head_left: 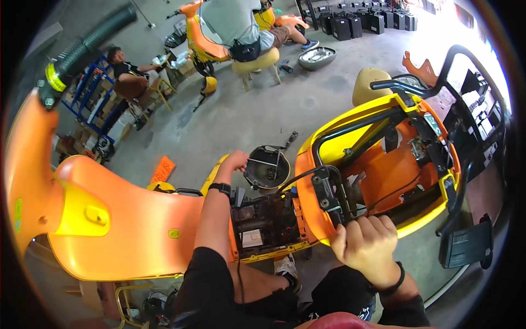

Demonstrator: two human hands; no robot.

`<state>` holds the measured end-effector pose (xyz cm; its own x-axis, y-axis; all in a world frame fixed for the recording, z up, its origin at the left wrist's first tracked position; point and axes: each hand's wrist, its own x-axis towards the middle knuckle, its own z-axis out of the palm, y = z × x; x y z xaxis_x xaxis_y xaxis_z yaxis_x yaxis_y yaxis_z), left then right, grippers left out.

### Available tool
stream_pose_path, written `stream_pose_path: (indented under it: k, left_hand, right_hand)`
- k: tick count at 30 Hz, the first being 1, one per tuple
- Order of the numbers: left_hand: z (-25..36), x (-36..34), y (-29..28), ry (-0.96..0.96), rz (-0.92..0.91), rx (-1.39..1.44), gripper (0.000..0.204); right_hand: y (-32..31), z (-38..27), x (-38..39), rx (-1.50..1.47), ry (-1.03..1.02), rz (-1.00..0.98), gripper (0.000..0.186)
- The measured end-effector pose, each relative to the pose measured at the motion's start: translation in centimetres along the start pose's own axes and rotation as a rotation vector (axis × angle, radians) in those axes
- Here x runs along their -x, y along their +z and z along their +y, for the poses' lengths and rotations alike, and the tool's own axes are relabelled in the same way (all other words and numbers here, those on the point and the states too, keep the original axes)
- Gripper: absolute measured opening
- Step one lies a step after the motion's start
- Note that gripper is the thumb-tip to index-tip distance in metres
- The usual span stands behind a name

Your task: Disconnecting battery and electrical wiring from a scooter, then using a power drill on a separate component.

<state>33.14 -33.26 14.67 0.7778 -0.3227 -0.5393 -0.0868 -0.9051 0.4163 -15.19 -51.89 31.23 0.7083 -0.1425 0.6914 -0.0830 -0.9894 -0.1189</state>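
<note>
An orange and yellow scooter (142, 225) lies across the view, its middle compartment (266, 222) open, with dark parts and cables inside. My left hand (235, 162) reaches over it beside a round black tub (262, 181) on the floor, fingers curled; what they hold, if anything, I cannot make out. My right hand (366, 244) is closed on the near rim of the rear body (320, 219), a yellow and orange shell with a black tube frame (356, 126) and an open inside.
A person (230, 22) sits on a stool by another scooter (201, 38); another person (129, 77) sits by blue shelving (82, 104). Black boxes (350, 24) stand at the back. A metal pan (316, 57), tan seat (370, 85) and orange panel (161, 170) are on the floor.
</note>
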Motion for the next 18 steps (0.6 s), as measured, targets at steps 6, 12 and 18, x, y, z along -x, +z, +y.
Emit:
stream_pose_path:
  k: [6,12,18]
  left_hand:
    - [2.9,16.6,-3.2,0.209,-0.033,0.165,0.029]
    - [5.5,31.9,0.2,0.460,-0.174,0.366,0.018]
    - [2.0,37.9,4.7,0.482,-0.479,0.581,0.013]
  right_hand:
    - [-0.1,-0.2,0.5,-0.102,0.027,0.073,0.032]
    - [-0.4,0.2,1.2,-0.129,0.030,0.096,0.032]
    - [-0.7,-0.5,1.0,-0.095,0.044,0.055,0.031]
